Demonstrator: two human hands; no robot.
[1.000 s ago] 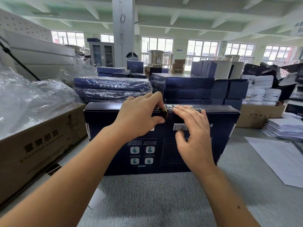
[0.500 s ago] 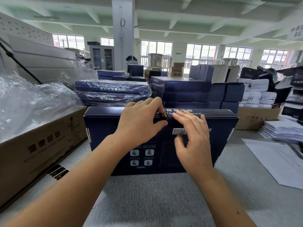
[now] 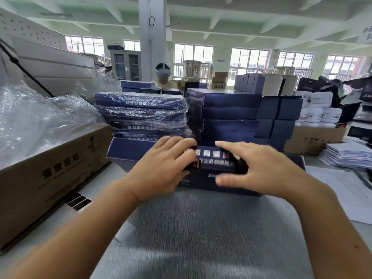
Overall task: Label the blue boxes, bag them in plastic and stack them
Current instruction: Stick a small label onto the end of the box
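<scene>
The blue box [image 3: 130, 148] is sitting on the grey mat [image 3: 201, 228] right in front of you, just ahead of the stacks. W/ the blur I can't tell if it's lying flat or tipping. Your left hand [image 3: 167, 168] is curling over its printed face, pinching a small dark bit [image 3: 196, 165] (too smeared to name, prob. the label). Your right hand [image 3: 261, 170] is lying spread, fingers straight, pressing on the box beside it.

You're prob. labelling, so be pinning the box w/ the right palm, lining the label up square w/ the print, then smoothing outward from the middle.

Behind, the bagged stack [image 3: 141, 113] is standing left of the bare stack [image 3: 227, 113]. Bags [image 3: 30, 121] are lying over the carton [image 3: 50, 178].
</scene>
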